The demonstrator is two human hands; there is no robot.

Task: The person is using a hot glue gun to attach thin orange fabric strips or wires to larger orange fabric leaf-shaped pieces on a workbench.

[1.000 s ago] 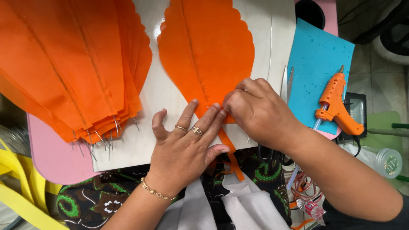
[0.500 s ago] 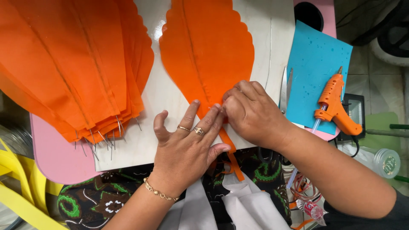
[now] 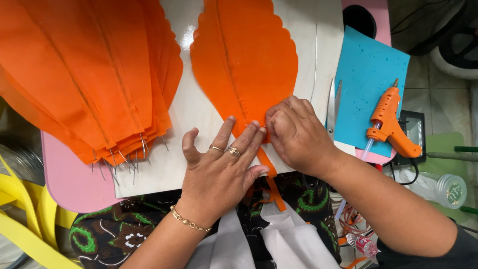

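A single orange fabric petal (image 3: 244,60) with scalloped edges lies on a white board (image 3: 184,114), its narrow stem end pointing toward me. My left hand (image 3: 219,164), wearing rings and a gold bracelet, lies flat with its fingertips pressing the petal's lower part. My right hand (image 3: 298,134) pinches the fabric along the centre seam just beside those fingertips. The petal's orange tail (image 3: 274,192) hangs off the board's near edge over my lap.
A stack of several finished orange petals (image 3: 84,74) with wire ends lies at the left. Scissors (image 3: 332,107), a blue sheet (image 3: 368,79) and an orange glue gun (image 3: 388,122) sit at the right. A pink table (image 3: 69,179) carries the board; yellow strips (image 3: 25,214) lie at the lower left.
Both hands stay pressed on the petal's stem end; the fingers shift only slightly along the seam.
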